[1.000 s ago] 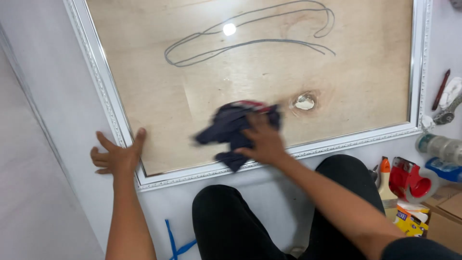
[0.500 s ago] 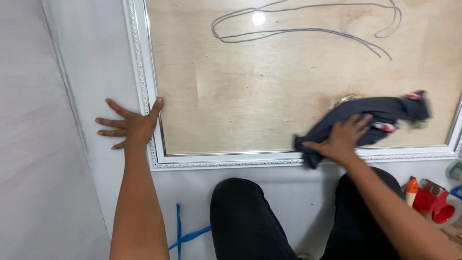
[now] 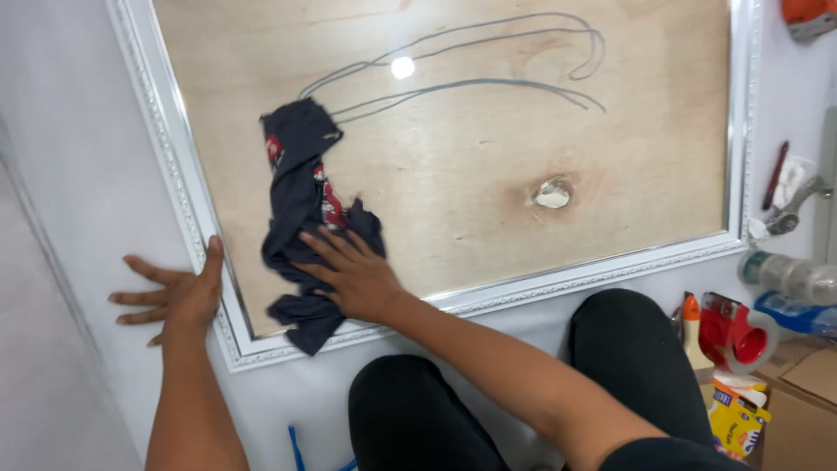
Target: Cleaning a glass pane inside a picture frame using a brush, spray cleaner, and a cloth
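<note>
Floor (image 3: 78,131) was white, smooth; a greyer strip ran along its left edge. Person knelt on it, black-trousered knees (image 3: 410,410) just below the frame (image 3: 187,218).

Frame: white, ornate moulding, lying flat, filling most of the view. Inside it a glossy plywood panel (image 3: 488,166) with a light glare spot near top, a grey looping scribble across the upper part, and one pale knot right of centre.

Containers, all right of the frame's lower right corner: cardboard box (image 3: 806,392), contents not visible; clear plastic bottle (image 3: 789,275) lying on its side, contents unclear; yellow carton (image 3: 737,414) just below the tape dispenser.

Cloth (image 3: 301,209): dark navy with red print, crumpled, lying on the panel near the frame's left rail, its lower end draped over the bottom rail.

Right hand (image 3: 353,275): flat on the cloth's lower part, fingers spread, pressing, not clenched.
Left hand (image 3: 174,292): palm down on the floor, fingers splayed, thumb touching the frame's left rail; gripping nothing.

Smaller bits: red tape dispenser (image 3: 732,331) right of the frame corner; blue tape strips (image 3: 296,445) on the floor below the frame.
</note>
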